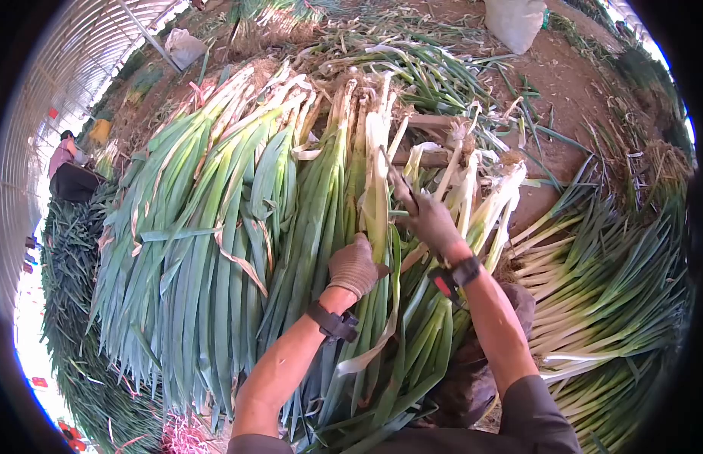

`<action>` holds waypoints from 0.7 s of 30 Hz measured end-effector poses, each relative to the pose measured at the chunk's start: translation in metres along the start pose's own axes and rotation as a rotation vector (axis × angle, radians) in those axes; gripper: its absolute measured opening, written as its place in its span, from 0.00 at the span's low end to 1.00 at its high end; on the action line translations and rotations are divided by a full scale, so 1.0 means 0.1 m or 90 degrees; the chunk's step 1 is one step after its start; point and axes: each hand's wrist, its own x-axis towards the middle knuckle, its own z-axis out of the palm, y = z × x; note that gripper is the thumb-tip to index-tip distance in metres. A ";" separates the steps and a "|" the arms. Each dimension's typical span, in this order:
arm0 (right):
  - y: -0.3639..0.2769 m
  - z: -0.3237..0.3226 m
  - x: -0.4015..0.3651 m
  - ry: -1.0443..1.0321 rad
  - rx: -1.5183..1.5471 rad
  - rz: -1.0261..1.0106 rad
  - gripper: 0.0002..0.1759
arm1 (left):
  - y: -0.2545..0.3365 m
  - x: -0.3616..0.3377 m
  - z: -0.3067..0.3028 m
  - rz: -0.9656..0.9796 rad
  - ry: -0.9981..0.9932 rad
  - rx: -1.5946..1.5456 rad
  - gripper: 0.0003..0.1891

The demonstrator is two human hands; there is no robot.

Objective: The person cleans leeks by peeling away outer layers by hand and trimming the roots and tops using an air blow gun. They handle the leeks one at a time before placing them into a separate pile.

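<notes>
My left hand (356,266), in a knitted glove, is closed around the green part of a leek in the middle of a large pile. The pale stalk of this leek (377,181) runs up and away from me, roots at the far end. Just right of the stalk is my right hand (434,225), also gloved, with its fingers wrapped round what looks like a knife with a thin dark blade (385,159). The blade points up along the stalk. Leeks with dry outer leaves (215,189) lie side by side to my left. Whiter stalks (468,193) lie beyond my right hand.
Bundles of leeks (593,287) lie on the ground at right, more (86,303) at far left. Loose leaves cover the soil (563,83) ahead, where a white sack (515,23) stands. Pink ties (186,435) lie at lower left. Another person (64,155) sits at far left.
</notes>
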 end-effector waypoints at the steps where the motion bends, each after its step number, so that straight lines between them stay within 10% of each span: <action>1: 0.00 -0.02 -0.26 -0.021 0.002 -0.014 0.17 | 0.01 -0.03 0.04 -0.002 0.007 0.001 0.33; 9: -0.05 -0.33 -1.81 -0.111 0.070 -0.001 0.29 | 0.08 -0.28 0.26 0.021 0.026 -0.032 0.35; 21: 0.02 -0.58 -1.68 -0.030 0.103 -0.039 0.31 | 0.82 -0.83 0.80 0.099 -0.142 0.010 0.33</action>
